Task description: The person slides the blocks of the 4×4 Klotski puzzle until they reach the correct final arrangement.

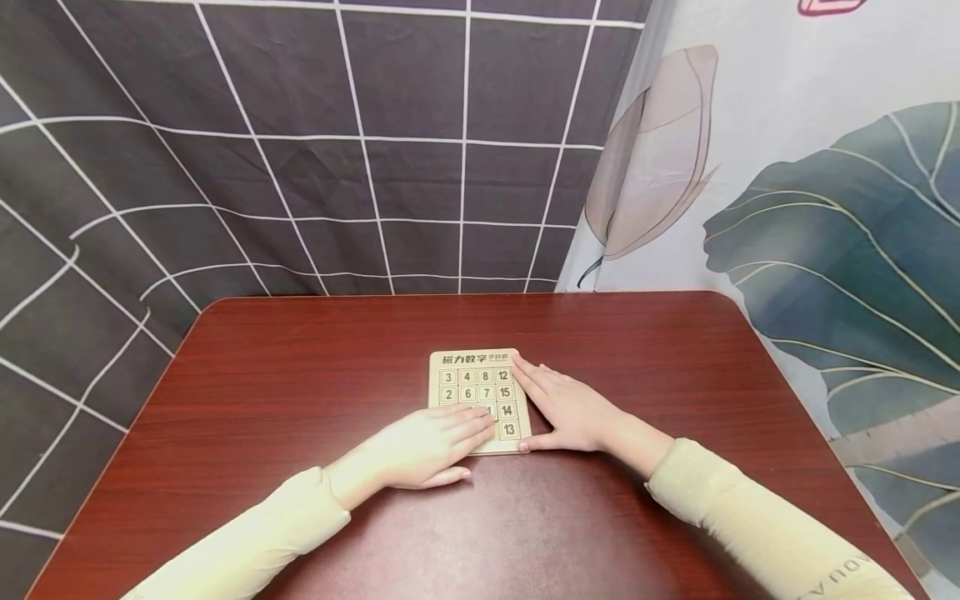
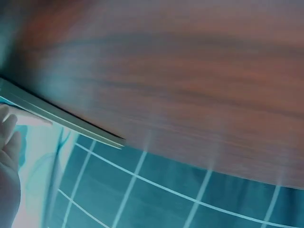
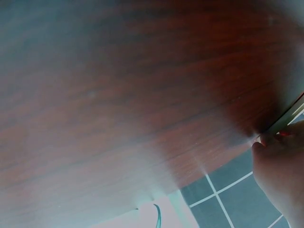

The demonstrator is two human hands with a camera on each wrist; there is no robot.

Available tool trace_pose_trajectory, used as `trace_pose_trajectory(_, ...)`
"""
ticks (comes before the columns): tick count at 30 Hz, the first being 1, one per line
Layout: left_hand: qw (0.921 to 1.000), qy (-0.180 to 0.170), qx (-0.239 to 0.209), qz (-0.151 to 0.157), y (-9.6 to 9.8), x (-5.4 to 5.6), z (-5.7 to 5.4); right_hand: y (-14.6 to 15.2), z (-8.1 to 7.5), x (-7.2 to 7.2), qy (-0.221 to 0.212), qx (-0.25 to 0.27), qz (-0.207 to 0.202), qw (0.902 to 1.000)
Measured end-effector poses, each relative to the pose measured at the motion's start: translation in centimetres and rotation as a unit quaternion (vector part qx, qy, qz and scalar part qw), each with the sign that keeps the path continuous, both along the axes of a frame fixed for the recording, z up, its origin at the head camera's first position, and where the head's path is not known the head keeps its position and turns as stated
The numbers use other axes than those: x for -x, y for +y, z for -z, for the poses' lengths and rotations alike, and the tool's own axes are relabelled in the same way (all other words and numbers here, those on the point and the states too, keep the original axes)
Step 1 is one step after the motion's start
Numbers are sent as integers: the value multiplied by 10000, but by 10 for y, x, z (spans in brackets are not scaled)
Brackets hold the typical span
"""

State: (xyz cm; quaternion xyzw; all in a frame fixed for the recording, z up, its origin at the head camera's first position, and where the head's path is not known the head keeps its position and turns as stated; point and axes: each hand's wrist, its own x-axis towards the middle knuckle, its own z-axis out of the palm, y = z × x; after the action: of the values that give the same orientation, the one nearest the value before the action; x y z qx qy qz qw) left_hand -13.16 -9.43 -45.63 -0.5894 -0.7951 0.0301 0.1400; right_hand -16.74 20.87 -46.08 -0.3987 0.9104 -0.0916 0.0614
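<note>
A flat wooden number slide puzzle (image 1: 447,393) lies on the red-brown table, with numbered tiles in rows under a line of printed characters. My left hand (image 1: 427,446) rests over its lower left part, straight fingers lying across the tiles and covering several of them. At the right side, my right hand (image 1: 573,410) touches the board's edge, fingers at the upper right corner and thumb at the lower right. The board's edge (image 2: 61,116) also shows in the left wrist view. In the right wrist view, my right hand (image 3: 280,161) is against the board's edge (image 3: 287,118).
The wood-grain table (image 1: 315,358) has rounded far corners. Behind it hangs a dark grey curtain with a white grid (image 1: 412,179). A pale curtain printed with large leaves (image 1: 847,217) hangs on the right.
</note>
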Motion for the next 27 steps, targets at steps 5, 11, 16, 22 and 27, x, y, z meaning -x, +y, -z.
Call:
trace_pose_trajectory(5, 9996, -63, 257, -18, 13, 1, -2, 0, 2, 1, 6, 5, -7, 10000)
trace_pose_trajectory(11, 9992, -12, 411, -22, 14, 1, 1, 1, 3, 1, 67, -70, 19, 10000)
trace_pose_trajectory(16, 9993, -28, 370, -82, 1, 0, 5, 0, 2, 1, 20, -105, 43, 9999)
trace_pose_trajectory(22, 9998, -66, 184, -105, -14, -3, 6, 0, 1, 1, 59, -52, -8, 10000)
trace_pose_trajectory(27, 10000, -16, 91, -3, -13, 1, 5, 0, 1, 1, 44, -18, 10, 10000)
